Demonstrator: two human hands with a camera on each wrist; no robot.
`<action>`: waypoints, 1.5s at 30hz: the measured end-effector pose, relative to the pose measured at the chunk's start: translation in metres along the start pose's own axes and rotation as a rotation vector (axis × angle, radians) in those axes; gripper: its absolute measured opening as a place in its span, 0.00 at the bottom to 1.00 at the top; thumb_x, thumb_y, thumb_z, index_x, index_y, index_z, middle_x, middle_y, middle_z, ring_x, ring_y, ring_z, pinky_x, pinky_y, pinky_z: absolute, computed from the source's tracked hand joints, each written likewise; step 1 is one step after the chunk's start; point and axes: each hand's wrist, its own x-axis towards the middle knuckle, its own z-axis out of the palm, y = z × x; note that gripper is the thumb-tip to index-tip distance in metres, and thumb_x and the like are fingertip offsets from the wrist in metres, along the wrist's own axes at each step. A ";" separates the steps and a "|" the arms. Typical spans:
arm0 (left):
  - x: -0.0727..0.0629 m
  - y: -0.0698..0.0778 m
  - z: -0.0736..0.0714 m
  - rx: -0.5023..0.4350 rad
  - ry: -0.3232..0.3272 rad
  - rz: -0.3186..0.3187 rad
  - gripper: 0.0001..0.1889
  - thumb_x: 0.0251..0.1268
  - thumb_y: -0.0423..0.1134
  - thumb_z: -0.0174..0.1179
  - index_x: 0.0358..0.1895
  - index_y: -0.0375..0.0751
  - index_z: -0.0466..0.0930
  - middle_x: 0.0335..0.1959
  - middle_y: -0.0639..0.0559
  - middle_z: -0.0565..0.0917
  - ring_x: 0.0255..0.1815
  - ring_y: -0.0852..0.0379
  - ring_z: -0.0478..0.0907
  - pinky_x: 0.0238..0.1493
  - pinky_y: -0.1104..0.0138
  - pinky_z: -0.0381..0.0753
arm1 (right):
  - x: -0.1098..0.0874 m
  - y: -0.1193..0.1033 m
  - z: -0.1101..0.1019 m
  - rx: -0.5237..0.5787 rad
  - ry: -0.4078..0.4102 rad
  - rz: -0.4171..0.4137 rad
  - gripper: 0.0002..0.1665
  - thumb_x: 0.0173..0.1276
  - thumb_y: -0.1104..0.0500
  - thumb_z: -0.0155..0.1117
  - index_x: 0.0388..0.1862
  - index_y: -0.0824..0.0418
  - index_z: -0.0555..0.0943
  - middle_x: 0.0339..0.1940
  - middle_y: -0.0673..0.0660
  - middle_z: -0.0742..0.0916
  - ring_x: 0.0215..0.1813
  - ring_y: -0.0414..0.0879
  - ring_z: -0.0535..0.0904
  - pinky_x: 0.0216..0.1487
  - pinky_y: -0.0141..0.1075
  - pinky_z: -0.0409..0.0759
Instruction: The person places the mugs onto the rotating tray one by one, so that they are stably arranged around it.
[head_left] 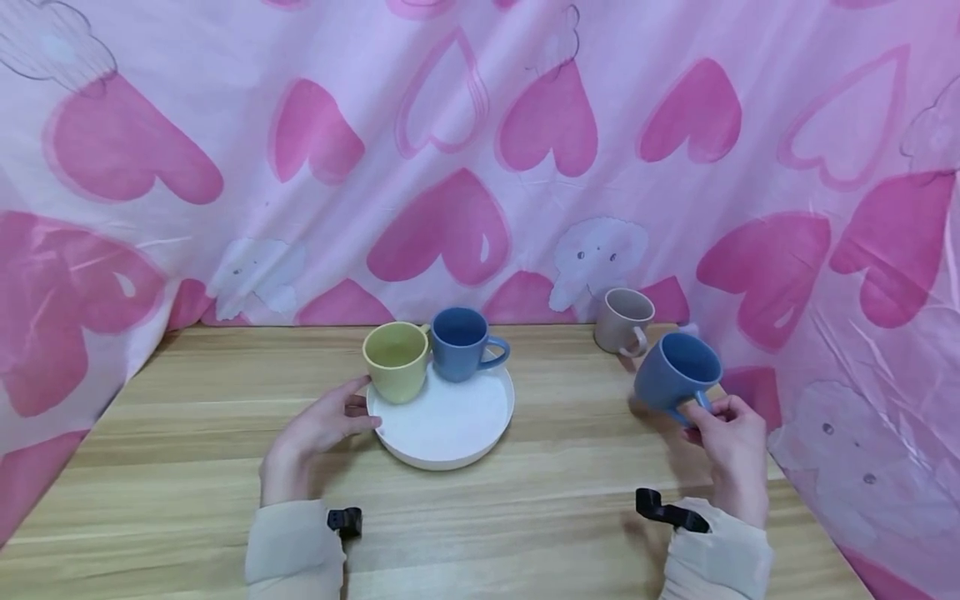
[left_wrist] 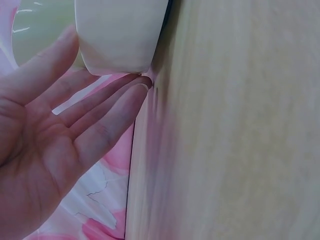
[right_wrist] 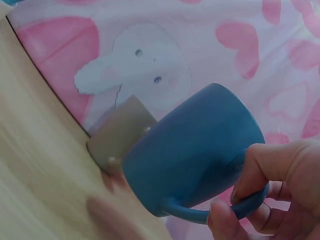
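1. The right hand (head_left: 727,433) pinched the handle (right_wrist: 187,214) of a blue mug (head_left: 671,379), thumb against fingers; that hold left the mug's rim and mouth untouched.
2. The mug hung tilted over the right side of the table (head_left: 487,533) – seemingly lifted, since its shadow fell apart from its base.
3. The left hand (head_left: 315,429) lay with fingers spread and fairly straight at the left edge of a white tray (head_left: 450,433), gripping nothing; the touch probably served to steady it.
4. On the tray's back part stood a green mug (head_left: 397,375) and a second blue mug (head_left: 456,354), upright and close together, which kept the front surface bare.
5. A grey mug (head_left: 618,321) stood upright beyond the held one, near the pink cloth (head_left: 442,233), its handle turned toward the person – likely convenient for grasping.
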 end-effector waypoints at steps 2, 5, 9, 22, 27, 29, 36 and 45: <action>0.001 -0.001 0.001 -0.004 -0.003 0.002 0.42 0.64 0.32 0.64 0.75 0.28 0.49 0.60 0.29 0.73 0.61 0.36 0.71 0.59 0.49 0.75 | -0.002 -0.003 0.001 -0.005 0.000 -0.025 0.11 0.65 0.67 0.65 0.36 0.67 0.70 0.28 0.54 0.75 0.23 0.44 0.84 0.29 0.33 0.85; 0.002 -0.001 0.001 -0.006 -0.008 0.015 0.42 0.64 0.32 0.64 0.75 0.28 0.49 0.60 0.28 0.73 0.61 0.36 0.71 0.60 0.49 0.75 | -0.006 -0.009 0.005 -0.001 -0.002 -0.046 0.10 0.65 0.67 0.64 0.38 0.66 0.70 0.30 0.55 0.75 0.25 0.44 0.84 0.30 0.32 0.85; 0.002 0.000 0.001 0.005 -0.015 0.022 0.42 0.63 0.32 0.65 0.75 0.29 0.49 0.60 0.28 0.73 0.61 0.35 0.71 0.60 0.49 0.74 | -0.009 -0.019 0.013 0.019 -0.020 -0.077 0.10 0.65 0.67 0.64 0.38 0.66 0.71 0.30 0.55 0.76 0.25 0.44 0.83 0.31 0.32 0.85; -0.003 0.000 -0.002 0.000 -0.005 0.008 0.40 0.66 0.34 0.63 0.76 0.30 0.50 0.61 0.29 0.74 0.61 0.37 0.72 0.61 0.49 0.74 | -0.019 -0.040 0.044 0.035 -0.089 -0.183 0.09 0.61 0.72 0.61 0.36 0.68 0.70 0.26 0.53 0.75 0.21 0.42 0.81 0.29 0.32 0.85; -0.007 -0.001 -0.005 0.040 0.024 0.002 0.32 0.71 0.35 0.57 0.73 0.28 0.55 0.57 0.30 0.77 0.56 0.41 0.76 0.58 0.49 0.76 | -0.026 -0.043 0.055 0.021 -0.125 -0.189 0.09 0.62 0.73 0.61 0.37 0.69 0.70 0.28 0.56 0.75 0.21 0.42 0.81 0.29 0.33 0.85; -0.008 -0.002 -0.005 0.042 0.036 -0.001 0.29 0.73 0.35 0.55 0.72 0.27 0.58 0.56 0.30 0.78 0.55 0.41 0.77 0.57 0.48 0.76 | -0.029 -0.044 0.058 0.016 -0.144 -0.193 0.09 0.63 0.72 0.61 0.37 0.69 0.70 0.29 0.56 0.75 0.22 0.43 0.81 0.30 0.33 0.85; -0.006 -0.005 -0.002 0.048 0.072 0.044 0.26 0.69 0.32 0.59 0.66 0.24 0.64 0.53 0.29 0.79 0.56 0.38 0.77 0.58 0.47 0.75 | -0.036 -0.049 0.076 0.012 -0.229 -0.231 0.08 0.62 0.73 0.59 0.37 0.69 0.70 0.29 0.58 0.75 0.22 0.44 0.79 0.31 0.34 0.85; -0.005 -0.003 -0.004 0.055 0.046 0.045 0.33 0.66 0.34 0.63 0.69 0.24 0.59 0.55 0.28 0.77 0.57 0.35 0.75 0.58 0.48 0.76 | -0.046 -0.049 0.103 0.095 -0.347 -0.260 0.07 0.61 0.76 0.58 0.33 0.71 0.70 0.26 0.58 0.74 0.21 0.44 0.79 0.27 0.36 0.85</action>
